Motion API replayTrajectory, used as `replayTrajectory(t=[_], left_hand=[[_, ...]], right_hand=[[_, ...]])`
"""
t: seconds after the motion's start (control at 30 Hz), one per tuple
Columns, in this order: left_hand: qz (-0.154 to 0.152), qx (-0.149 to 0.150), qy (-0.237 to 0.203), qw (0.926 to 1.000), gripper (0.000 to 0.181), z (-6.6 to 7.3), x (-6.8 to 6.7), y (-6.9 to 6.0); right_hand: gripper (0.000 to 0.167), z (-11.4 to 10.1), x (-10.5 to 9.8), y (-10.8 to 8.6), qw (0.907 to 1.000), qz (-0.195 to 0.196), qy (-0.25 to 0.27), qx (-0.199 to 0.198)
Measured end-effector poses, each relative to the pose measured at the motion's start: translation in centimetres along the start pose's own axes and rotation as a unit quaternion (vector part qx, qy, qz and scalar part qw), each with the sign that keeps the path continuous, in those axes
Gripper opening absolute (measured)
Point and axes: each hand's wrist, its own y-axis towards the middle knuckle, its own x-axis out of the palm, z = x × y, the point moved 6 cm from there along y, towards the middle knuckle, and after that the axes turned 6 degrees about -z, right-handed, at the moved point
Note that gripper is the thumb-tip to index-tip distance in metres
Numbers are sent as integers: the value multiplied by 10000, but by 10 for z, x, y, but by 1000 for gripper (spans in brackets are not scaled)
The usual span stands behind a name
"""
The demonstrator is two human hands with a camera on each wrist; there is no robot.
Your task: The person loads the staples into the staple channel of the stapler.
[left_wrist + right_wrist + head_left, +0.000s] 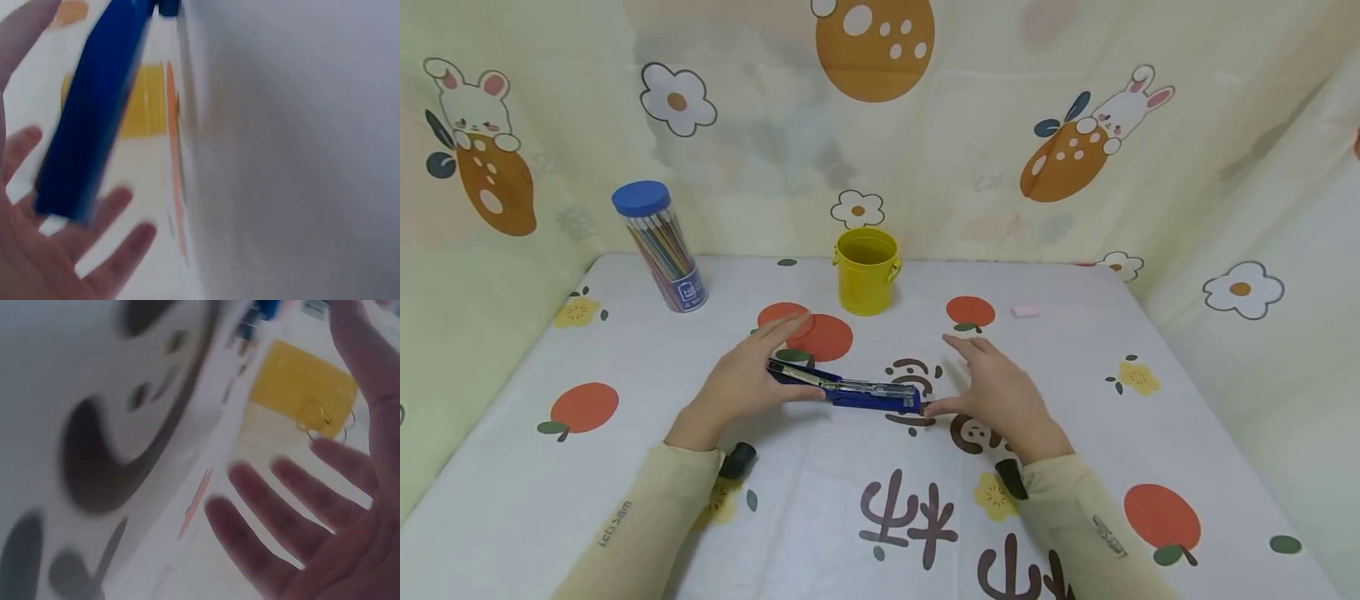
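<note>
A dark blue stapler lies between both hands near the middle of the table, opened out lengthwise with its metal parts showing on top. My left hand is around its left end, fingers spread and thumb alongside. In the left wrist view, the blurred blue stapler body crosses in front of the palm, the fingers straight and apart. At the stapler's right end is my right hand, thumb tip close to it. The right wrist view shows those fingers spread with nothing between them.
A yellow bucket stands behind the stapler. Farther left is a clear tub of pencils with a blue lid. A small pink eraser-like block lies at the back right. Patterned cloth hangs along the table's back and sides.
</note>
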Motion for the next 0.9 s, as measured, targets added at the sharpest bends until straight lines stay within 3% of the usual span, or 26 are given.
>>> replayTrajectory(t=[0.13,0.23,0.37,0.57,0.9], left_hand=[[-123,8,-1233,9923,99,-24,5,0],[-261,188,-2028,9787,94,-34,9,-1],[-371,651,-2723,9593,89,-42,13,-1],[-389,864,-3152,9443,79,-51,14,-2],[-314,771,-3394,9369,67,-57,11,0]], right_hand=[[105,6,11,6,9920,-613,1048,348],[99,9,19,9,9824,-946,1561,395],[90,12,26,14,9733,-1241,1892,382],[76,13,29,21,9654,-1508,2105,311],[63,11,28,25,9627,-1609,2169,-145]])
